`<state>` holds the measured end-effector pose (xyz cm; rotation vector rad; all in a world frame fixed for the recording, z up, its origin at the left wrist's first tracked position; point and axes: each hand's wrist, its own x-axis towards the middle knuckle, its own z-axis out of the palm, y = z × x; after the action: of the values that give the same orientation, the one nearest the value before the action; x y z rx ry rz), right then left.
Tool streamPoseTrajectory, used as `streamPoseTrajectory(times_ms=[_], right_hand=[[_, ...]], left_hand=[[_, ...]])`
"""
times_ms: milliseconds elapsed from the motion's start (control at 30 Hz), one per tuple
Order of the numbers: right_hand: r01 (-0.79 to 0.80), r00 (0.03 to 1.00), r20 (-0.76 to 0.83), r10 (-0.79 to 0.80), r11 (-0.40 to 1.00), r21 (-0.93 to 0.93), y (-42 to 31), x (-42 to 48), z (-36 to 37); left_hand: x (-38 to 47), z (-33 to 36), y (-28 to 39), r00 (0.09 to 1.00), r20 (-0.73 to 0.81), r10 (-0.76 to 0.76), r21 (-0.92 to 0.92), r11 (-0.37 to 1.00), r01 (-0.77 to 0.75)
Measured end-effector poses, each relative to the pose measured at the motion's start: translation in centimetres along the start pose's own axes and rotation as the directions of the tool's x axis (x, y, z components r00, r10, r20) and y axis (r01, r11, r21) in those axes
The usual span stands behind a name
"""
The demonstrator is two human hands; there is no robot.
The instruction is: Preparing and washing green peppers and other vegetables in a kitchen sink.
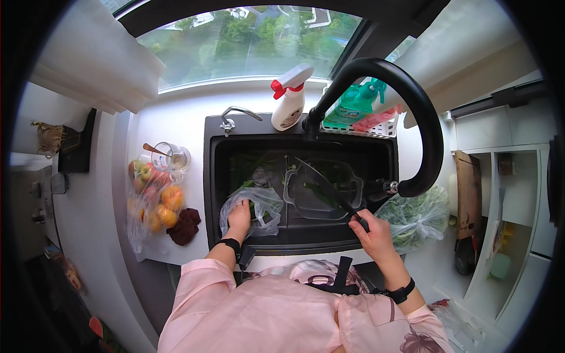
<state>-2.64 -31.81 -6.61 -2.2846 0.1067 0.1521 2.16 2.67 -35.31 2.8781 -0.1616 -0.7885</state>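
Note:
My right hand (pixel 373 231) is closed around the handle of a kitchen knife (pixel 324 183), its dark blade slanting up and left over a clear glass baking dish (pixel 318 214) in the black sink (pixel 287 249). Some green vegetable pieces (pixel 324 193) lie in that dish. At the sink's left side, my left hand (pixel 239 218) reaches into a clear plastic bag (pixel 269 205) with leafy greens in it; the fingers are mostly hidden, so their hold cannot be told. More green stalks (pixel 251 170) lie in the sink beyond the bag.
A black faucet (pixel 423 101) arches over the sink's right side. Behind stand a spray bottle (pixel 289 106) and a white basket (pixel 384 130) of bottles. Bagged fruit (pixel 152 189), a glass mug (pixel 170 159) and a brown cloth (pixel 183 227) lie left; bagged greens (pixel 412 220) lie right.

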Motion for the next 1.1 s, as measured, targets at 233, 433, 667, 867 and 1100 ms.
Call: streamPoseTrajectory(times_ms=[233, 433, 667, 867, 1100], right_hand=[[0.015, 0.999, -0.033, -0.015, 1.0, 0.004, -0.5, -0.3, 0.0], [-0.001, 1.0, -0.002, 0.001, 1.0, 0.028, -0.8, -0.5, 0.3], [0.067, 0.998, 0.006, -0.067, 0.996, 0.067, -1.5, -0.6, 0.4], [0.091, 0.995, -0.044, -0.088, 0.994, 0.059, -1.2, -1.2, -0.1], [0.109, 0.994, -0.025, -0.108, 0.992, 0.061, -1.2, -1.4, -0.3]], left_hand=[[-1.4, 1.4, -1.6, 1.0, -0.009, -0.005, -0.052, 0.999, 0.004], [-3.9, -5.7, 0.0, 0.995, -0.099, -0.018, -0.348, 0.937, -0.018], [-8.5, -11.6, 0.4, 0.997, -0.06, -0.037, -0.397, 0.918, 0.01], [-11.9, -17.3, -2.7, 0.989, 0.15, 0.015, -0.477, 0.877, 0.059], [-14.1, -24.4, -0.1, 0.988, -0.116, 0.101, -0.606, 0.781, -0.151]])
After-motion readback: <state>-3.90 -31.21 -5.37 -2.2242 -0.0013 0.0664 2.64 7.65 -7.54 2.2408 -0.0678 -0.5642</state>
